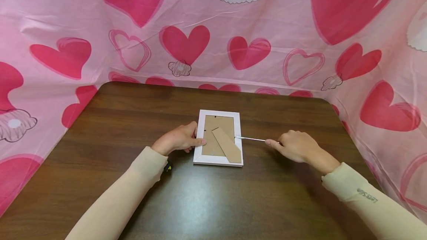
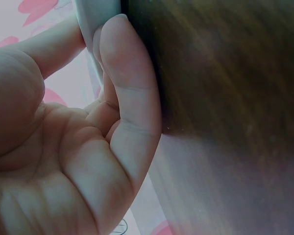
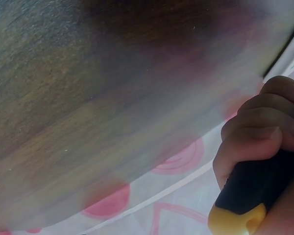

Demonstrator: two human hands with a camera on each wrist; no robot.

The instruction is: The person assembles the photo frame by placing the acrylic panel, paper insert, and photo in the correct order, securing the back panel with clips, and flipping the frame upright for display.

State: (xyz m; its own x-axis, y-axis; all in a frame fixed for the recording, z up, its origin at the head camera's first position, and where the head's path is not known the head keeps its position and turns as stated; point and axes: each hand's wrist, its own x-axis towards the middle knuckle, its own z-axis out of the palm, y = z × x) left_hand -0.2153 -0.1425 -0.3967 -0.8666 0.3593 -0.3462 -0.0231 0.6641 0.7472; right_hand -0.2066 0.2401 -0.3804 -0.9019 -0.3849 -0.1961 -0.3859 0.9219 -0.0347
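A white photo frame (image 1: 211, 160) lies face down on the table, showing its brown backing board (image 1: 220, 121) and a slanted cardboard stand leg (image 1: 224, 142). My left hand (image 1: 178, 138) grips its left side, thumb over the border and fingers against the outer edge. In my right hand (image 1: 298, 146) is a screwdriver, its thin metal shaft (image 1: 255, 139) pointing left. Its tip is right at the frame's inner right edge, by a small dark tab. The right wrist view shows fingers curled round its black and yellow handle (image 3: 252, 186).
The dark wooden table (image 1: 283, 195) surrounds the frame. Pink heart-patterned cloth (image 1: 220, 73) hangs behind the table and along both sides. Small dark tabs show at the backing's top and left edges. A small black and yellow item (image 1: 168, 166) shows beside the left wrist.
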